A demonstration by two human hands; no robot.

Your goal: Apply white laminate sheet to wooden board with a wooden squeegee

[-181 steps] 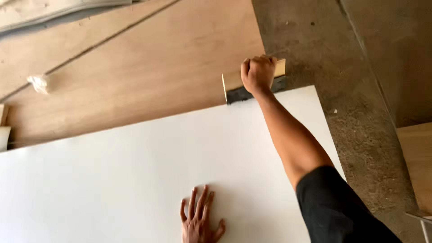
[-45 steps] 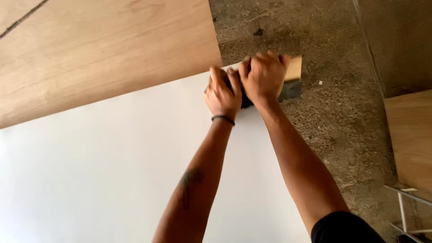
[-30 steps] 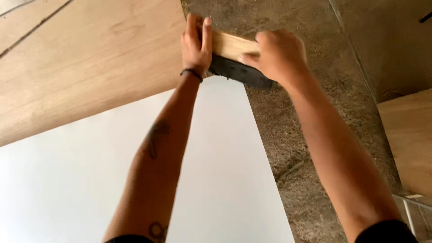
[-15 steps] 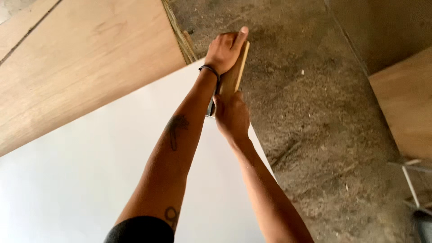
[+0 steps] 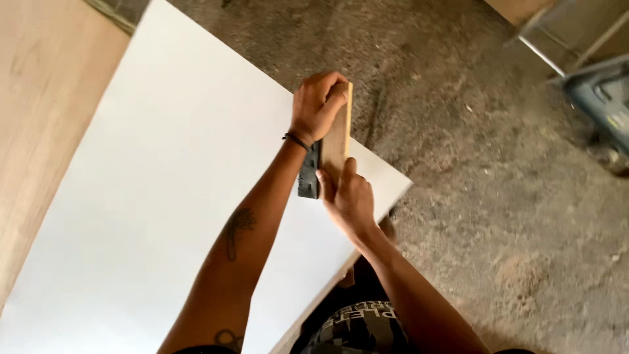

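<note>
A wooden block (image 5: 337, 140) with a black rubbery strip (image 5: 308, 172) along one side stands on edge on a large white sheet (image 5: 164, 190), close to the sheet's right edge. My left hand (image 5: 316, 105) grips the block's far end, a dark band on its wrist. My right hand (image 5: 348, 196) holds the near end, thumb up along the wood. Both forearms reach out over the sheet.
The white sheet lies on a wide plywood board (image 5: 39, 98) at the left. Rough concrete floor (image 5: 498, 196) with dust fills the right. A metal frame (image 5: 557, 46) and a grey-blue machine (image 5: 603, 105) stand at the top right.
The block has travelled from the sheet's far edge back along its right side toward me. My view has swung so the sheet's corner now shows near my body. Both hands stay on the block.
</note>
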